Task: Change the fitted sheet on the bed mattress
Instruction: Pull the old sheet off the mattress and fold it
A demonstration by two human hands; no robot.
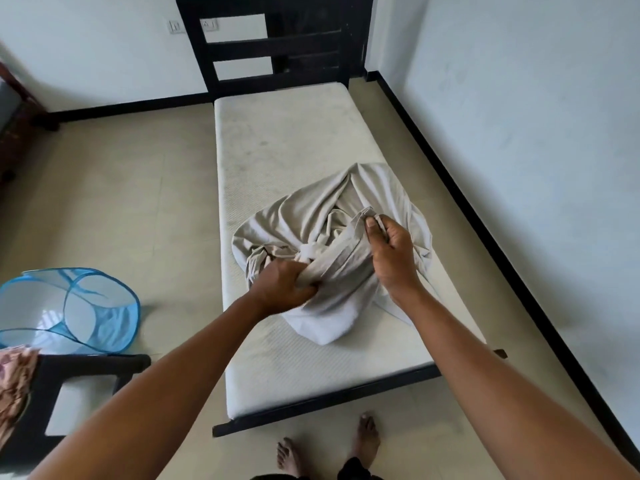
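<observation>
A crumpled beige fitted sheet [329,244] is gripped by the left hand [282,287]; its edge is pinched by the right hand [389,247].

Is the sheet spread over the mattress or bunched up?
Bunched up: the sheet lies in a crumpled heap on the bare mattress.

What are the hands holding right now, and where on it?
Both hold the bunched grey fitted sheet on the bare mattress: the left hand grips a gathered fold at its near side, the right hand pinches a raised edge.
</observation>
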